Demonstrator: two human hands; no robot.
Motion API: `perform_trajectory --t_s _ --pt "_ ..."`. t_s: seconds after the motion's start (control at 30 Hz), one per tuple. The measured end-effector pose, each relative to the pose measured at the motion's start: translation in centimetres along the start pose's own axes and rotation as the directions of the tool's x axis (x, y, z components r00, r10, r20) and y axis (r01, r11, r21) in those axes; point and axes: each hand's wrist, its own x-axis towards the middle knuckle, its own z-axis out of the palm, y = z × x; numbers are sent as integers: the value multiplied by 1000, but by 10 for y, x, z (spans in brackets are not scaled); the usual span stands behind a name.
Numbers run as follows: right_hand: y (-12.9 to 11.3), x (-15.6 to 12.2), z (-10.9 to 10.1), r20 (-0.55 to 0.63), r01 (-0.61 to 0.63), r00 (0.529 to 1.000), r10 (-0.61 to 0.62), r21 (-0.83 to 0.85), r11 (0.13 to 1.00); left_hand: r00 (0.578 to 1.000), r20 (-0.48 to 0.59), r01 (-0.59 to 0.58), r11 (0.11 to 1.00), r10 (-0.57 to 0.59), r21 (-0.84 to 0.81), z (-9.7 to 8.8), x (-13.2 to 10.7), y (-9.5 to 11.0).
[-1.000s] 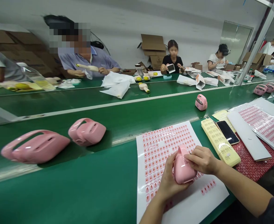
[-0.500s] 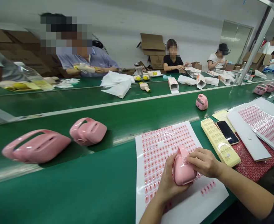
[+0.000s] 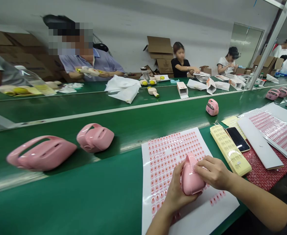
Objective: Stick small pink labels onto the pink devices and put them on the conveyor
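Observation:
My left hand (image 3: 176, 192) is wrapped round a glossy pink plastic case with a loop handle (image 3: 191, 181), held tilted above a white sheet of small pink-and-red stickers (image 3: 158, 173). The fingers of my right hand (image 3: 213, 171) are closed together and press on the case's side just below the handle. Whatever is under those fingertips is hidden. Part of the sticker sheet shows bare white, with a short row of stickers near its right edge.
Pink cases (image 3: 96, 138) ride on the green belt (image 3: 138, 125) beyond the worktable. Right of the sheet lie a yellow sticker bundle (image 3: 230, 150), a phone (image 3: 237, 138) and more sticker sheets (image 3: 278, 130). Several co-workers sit across the belt among white boxes (image 3: 182, 89).
The pink cases on the belt have shifted slightly to the right. My hands and the held case have barely moved. One co-worker across the belt has stretched an arm toward a stack of papers.

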Motion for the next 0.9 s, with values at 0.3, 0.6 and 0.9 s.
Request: perform_trajectory --t_s 0.3,0.6,0.9 --pt "1 2 0 71 19 997 -18 -15 1000 1000 -15 12 1000 -12 -4 -2 -3 -3" --pt "-2 1 -10 166 33 985 -44 63 997 995 33 -98 994 97 55 -10 0 -4" --pt "-54 -23 23 330 -201 940 86 332 921 698 -345 264 673 -627 -691 -33 22 -5"
